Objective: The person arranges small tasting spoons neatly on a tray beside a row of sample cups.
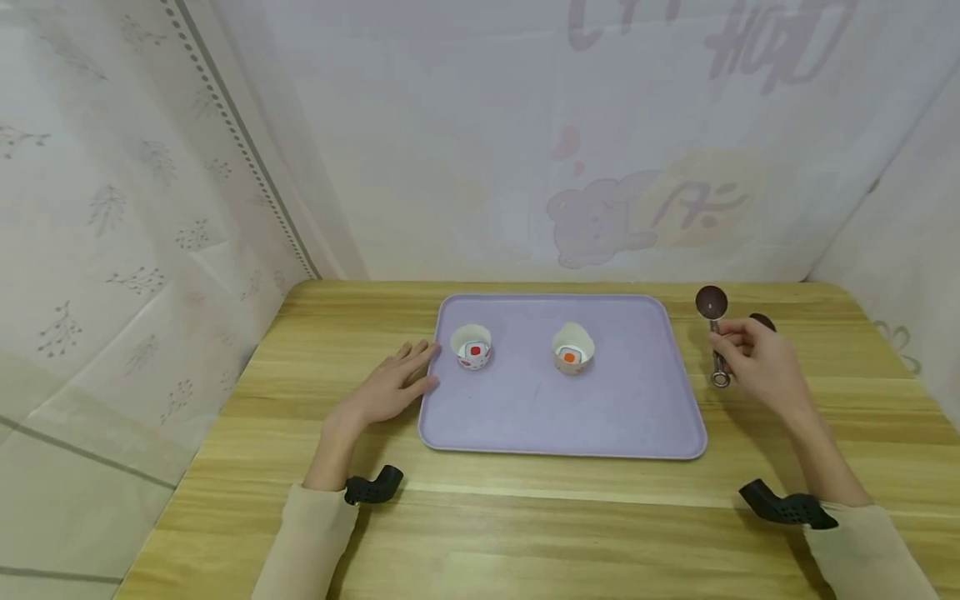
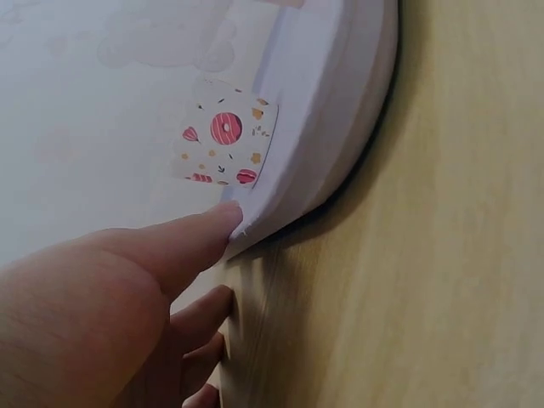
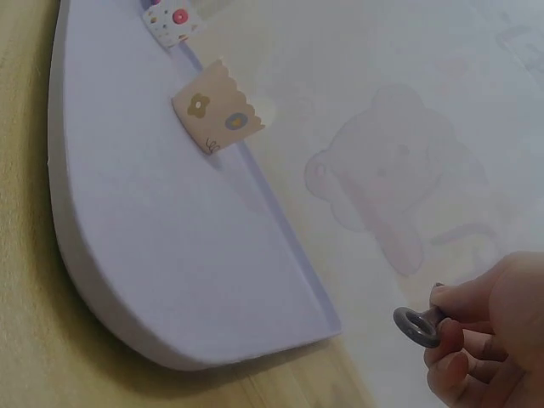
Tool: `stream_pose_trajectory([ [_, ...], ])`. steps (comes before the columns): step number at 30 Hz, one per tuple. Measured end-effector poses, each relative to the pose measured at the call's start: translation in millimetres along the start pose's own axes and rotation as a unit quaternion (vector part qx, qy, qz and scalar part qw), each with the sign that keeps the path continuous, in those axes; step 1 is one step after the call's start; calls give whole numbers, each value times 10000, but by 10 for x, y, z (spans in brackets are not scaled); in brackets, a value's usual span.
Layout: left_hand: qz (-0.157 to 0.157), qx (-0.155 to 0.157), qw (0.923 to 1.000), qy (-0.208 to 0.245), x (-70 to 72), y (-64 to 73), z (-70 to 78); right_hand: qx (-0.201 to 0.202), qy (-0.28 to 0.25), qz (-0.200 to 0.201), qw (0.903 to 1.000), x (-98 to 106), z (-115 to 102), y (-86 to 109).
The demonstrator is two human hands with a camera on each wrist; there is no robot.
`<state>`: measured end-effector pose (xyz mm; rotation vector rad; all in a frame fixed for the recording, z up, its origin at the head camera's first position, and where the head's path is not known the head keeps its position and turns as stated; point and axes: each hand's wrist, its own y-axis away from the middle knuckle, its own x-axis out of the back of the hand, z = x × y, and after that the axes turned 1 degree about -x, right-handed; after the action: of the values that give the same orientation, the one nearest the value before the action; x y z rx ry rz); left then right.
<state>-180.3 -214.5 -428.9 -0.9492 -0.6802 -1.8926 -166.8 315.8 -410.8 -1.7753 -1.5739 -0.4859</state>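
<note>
My right hand pinches the handle of a dark brown measuring spoon right of the tray, its bowl pointing away from me. In the right wrist view, the ring end of the spoon's handle sticks out from between thumb and fingers. A second dark rounded piece shows behind that hand, mostly hidden. On the left, my left hand has its fingers extended, touching the left rim of the lavender tray. In the left wrist view, the thumb lies against the rim.
Inside the tray stand two paper baking cups: a white patterned one holding a piece with a red square, and a beige one holding a piece with an orange square. The wooden table meets a printed curtain at the back.
</note>
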Motion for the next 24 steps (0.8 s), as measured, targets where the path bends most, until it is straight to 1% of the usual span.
stream_pose_trajectory([
  [5, -74, 37, 9999, 123, 4, -3, 21, -70, -51, 26, 10000, 9, -37, -1],
  [16, -129, 44, 9998, 134, 6, -17, 4, -119, -307, 26, 9995, -1, -204, -1],
  [24, -146, 87, 9997, 150, -6, -20, 2, -160, -448, -94, 9988, -14, -269, 9],
])
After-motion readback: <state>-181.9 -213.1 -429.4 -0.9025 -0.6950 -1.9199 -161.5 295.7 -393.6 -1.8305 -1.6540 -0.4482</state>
